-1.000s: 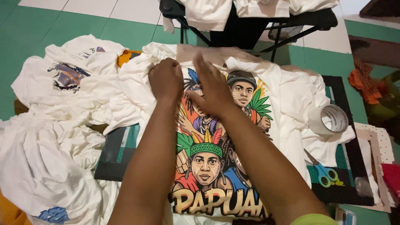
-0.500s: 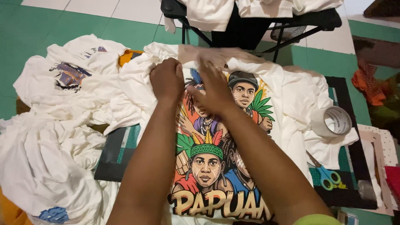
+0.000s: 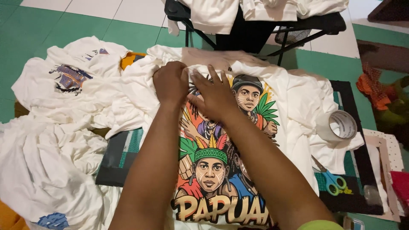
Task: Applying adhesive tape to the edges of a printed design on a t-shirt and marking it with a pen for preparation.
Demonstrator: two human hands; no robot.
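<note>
A white cotton T-shirt with a colourful printed design [image 3: 294, 106] lies spread flat on a dark cutting mat [image 3: 121, 155], among heaps of other white shirts [image 3: 47, 170]. The left hand [image 3: 170, 81] is curled closed, gripping the fabric near the collar, while the right hand [image 3: 217, 96] presses flat on the print, fingers spread. A roll of clear tape [image 3: 341, 125] and green-handled scissors [image 3: 330, 179] lie at right.

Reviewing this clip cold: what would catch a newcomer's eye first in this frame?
The white T-shirt spread in the middle, with its large colourful print of figures in feathered headdresses, stands out first. Both hands press on the print's upper part: the left hand in a loose fist, the right hand flat with spread fingers. At right lie a tape roll and blue-green scissors.
</note>
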